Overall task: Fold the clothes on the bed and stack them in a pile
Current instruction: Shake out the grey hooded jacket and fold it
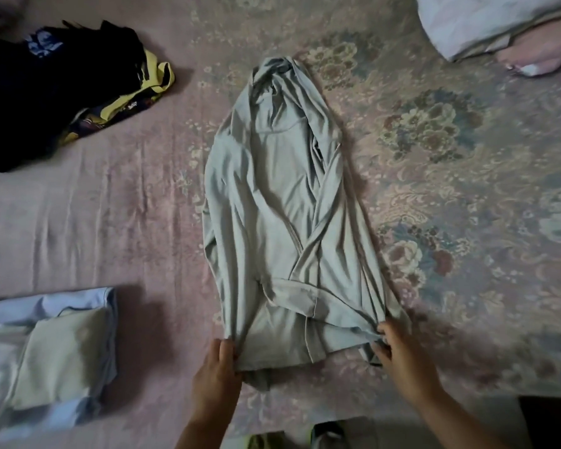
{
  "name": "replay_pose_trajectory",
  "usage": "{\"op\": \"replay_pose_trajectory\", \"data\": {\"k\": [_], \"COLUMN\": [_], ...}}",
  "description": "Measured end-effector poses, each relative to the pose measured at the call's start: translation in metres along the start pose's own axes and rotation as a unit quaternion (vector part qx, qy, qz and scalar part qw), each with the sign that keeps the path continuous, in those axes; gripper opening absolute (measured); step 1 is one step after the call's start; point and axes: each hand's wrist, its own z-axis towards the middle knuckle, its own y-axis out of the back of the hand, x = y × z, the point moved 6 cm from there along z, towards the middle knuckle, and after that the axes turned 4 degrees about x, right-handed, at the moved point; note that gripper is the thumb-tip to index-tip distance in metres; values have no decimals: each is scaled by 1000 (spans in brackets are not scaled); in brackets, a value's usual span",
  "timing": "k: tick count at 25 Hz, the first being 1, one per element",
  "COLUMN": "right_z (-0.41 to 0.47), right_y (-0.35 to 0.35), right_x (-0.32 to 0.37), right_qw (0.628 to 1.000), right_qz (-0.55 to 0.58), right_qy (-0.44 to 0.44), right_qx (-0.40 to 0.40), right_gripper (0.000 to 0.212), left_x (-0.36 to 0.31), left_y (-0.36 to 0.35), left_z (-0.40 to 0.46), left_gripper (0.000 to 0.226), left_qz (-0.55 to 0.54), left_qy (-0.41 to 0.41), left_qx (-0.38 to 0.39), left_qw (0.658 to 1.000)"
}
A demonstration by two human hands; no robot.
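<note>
One pale grey-green hooded top of thin, soft jersey (282, 202) lies lengthwise on the pink floral bedspread (467, 189), hood at the far end, hem toward the person, both sides already turned in over the middle. Fabric looks light and limp: it drapes into long creases, holds no shape of its own, and will likely slide or unfold if lifted by one point. Best hold, in my judgement, is the two hem corners together, carried up toward the hood to halve the length; a loose sleeve may slip out of the fold.

Two hands at the near edge. Left hand (216, 374) pinches the left hem corner, fingers curled around the cloth. Right hand (399, 351) grips the right hem corner, where the fabric is bunched, fingertips tucked under it.

Count, outward:
- folded pile of pale blue and beige garments (49, 354), near left, well apart from the top: at least two pieces, exact number unclear.
- heap of dark navy, yellow and patterned clothes (55, 95), far left, unfolded: several, cannot separate.
- white and pink pillow or bedding (499, 27), far right corner: one bundle visible.
</note>
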Motion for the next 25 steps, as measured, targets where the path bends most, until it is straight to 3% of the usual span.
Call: {"op": "replay_pose_trajectory", "data": {"k": [1, 3, 4, 6, 8, 11, 14, 16, 17, 19, 20, 21, 23, 24, 25], "right_z": [-4, -8, -6, 4, 15, 30, 45, 62, 72, 83, 87, 83, 73, 73, 68], "right_y": [-2, -5, -4, -1, -2, 2, 42, 61, 62, 65, 62, 56, 33, 14, -3], "right_x": [-7, -16, -18, -20, -19, -35, -70, -83, -84, -61, -42, -19, 39, 63, 82], "right_qw": [1000, 998, 995, 994, 999, 997, 990, 976, 964, 939, 922, 905, 888, 880, 882], "right_qz": [-20, -41, -50, -43, 5, 60, -1, -62, -107, -157, -164, -167, -142, -134, -149], "right_qy": [-8, -23, -31, -58, -39, 44, 124, 165, 179, 196, 221, 270, 379, 423, 432], "right_qx": [-3, -46, -75, -77, -26, 25, -67, -125, -163, -233, -271, -283, -220, -168, -114], "right_gripper": [36, 59, 64, 55, 28, 34, 53, 71, 77, 68, 61, 59, 34, 25, 40], "left_x": [6, 17, 13, -15, -43, -71, -74, -74, -76, -77, -82, -81, -73, -74, -75], "left_y": [-6, -14, -18, -24, -37, -44, -50, -51, -51, -58, -58, -57, -63, -53, -48], "left_z": [-3, -4, -5, -2, 12, 58, 98, 110, 112, 114, 115, 113, 114, 114, 110], "left_gripper": [28, 46, 53, 56, 56, 60, 76, 85, 73, 43, 40, 42, 74, 94, 105], "left_qz": [68, 153, 157, 143, 126, 117, 205, 208, 191, 191, 205, 220, 170, 165, 177], "left_qy": [0, 14, 5, -59, -146, -144, -130, -181, -190, -227, -258, -237, -217, -223, -172], "left_qx": [22, 40, 14, 24, 37, 59, 23, -26, -6, 6, -7, 19, 73, 9, 35], "left_qw": [997, 987, 988, 988, 981, 981, 970, 961, 963, 955, 944, 946, 958, 961, 969]}}
